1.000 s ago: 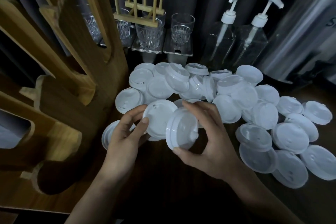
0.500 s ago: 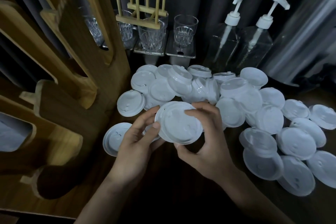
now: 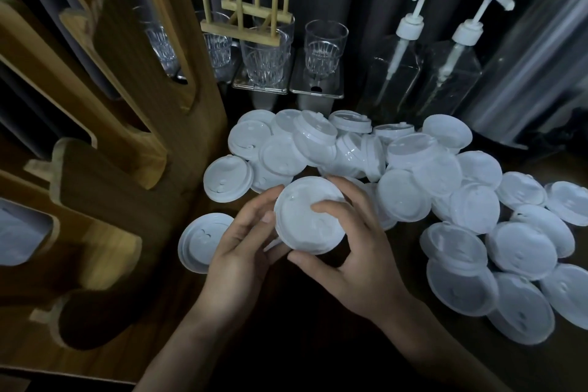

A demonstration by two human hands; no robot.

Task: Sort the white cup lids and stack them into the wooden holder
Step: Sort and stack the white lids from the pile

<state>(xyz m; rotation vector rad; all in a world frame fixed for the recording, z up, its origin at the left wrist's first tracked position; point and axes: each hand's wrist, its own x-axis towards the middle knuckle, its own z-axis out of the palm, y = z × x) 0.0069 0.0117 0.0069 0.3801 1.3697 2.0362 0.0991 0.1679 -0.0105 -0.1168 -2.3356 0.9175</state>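
- Two hands share one white lid, held just above the near edge of the loose pile. The left hand curls its fingers round the lid's left rim, and the right hand pinches the right rim between thumb and fingers.
- Step in hand, as I judge it: squaring up a picked lid before it goes to the wooden holder at the left. Whether a second lid sits beneath is unclear.
- The next move likely calls for carrying the lid left, kept level, into a slot.
- One pale shape shows in the holder's leftmost opening; it may be lids, but I cannot tell. The nearer openings look dark.
- The glasses at the far side look empty. The pump bottles are clear, and their contents are not discernible.
- Most lids lie loose on the table.
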